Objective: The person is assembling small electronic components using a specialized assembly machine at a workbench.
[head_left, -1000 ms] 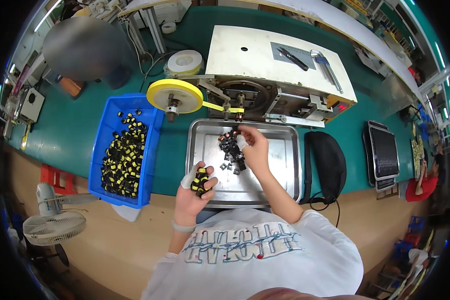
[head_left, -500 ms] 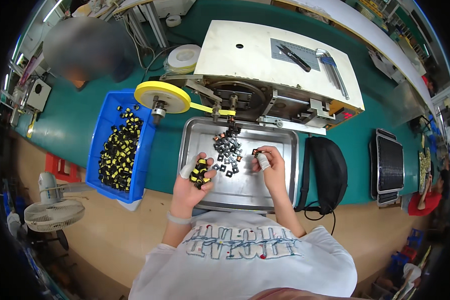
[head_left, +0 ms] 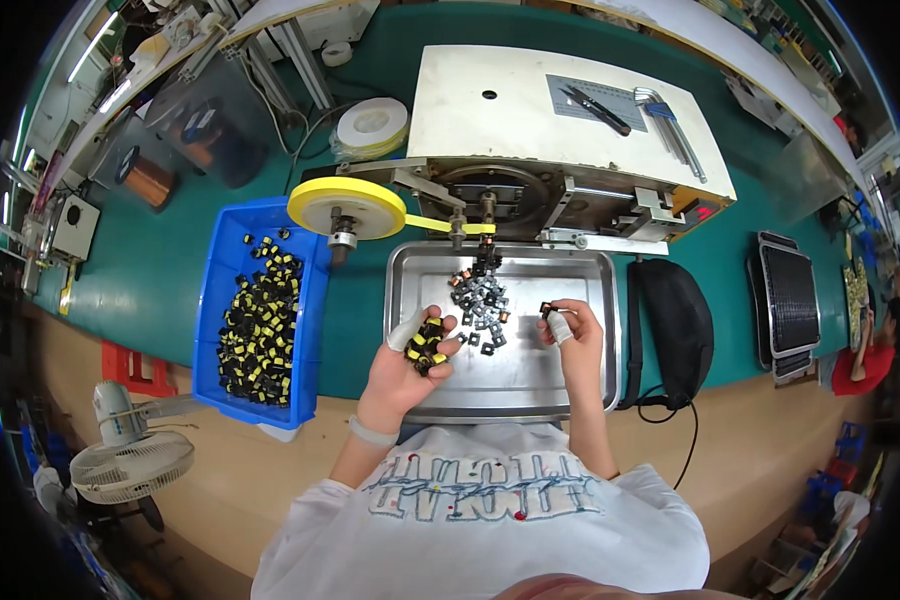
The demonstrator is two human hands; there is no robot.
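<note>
My left hand is palm up over the left part of the metal tray, its fingers curled round several small black coil bobbins wrapped with yellow tape. Over the tray's right side, my right hand pinches one small black bobbin with copper-coloured wire between thumb and fingertips. White wraps cover a digit on each hand. Between the hands lies a heap of untaped bobbins. Behind them stands a white-topped taping machine, with a strip of yellow tape running from its reel to the spindle.
Left of the tray, a blue bin holds many yellow-taped bobbins. A black pouch lies to the right, with stacked black trays beyond it. Scissors-like snips and hex keys rest on the machine. A fan stands at lower left.
The whole view has shifted, so the bench things appear farther right. Both hands keep their hold on the bobbins; my right hand has moved slightly right over the tray.
</note>
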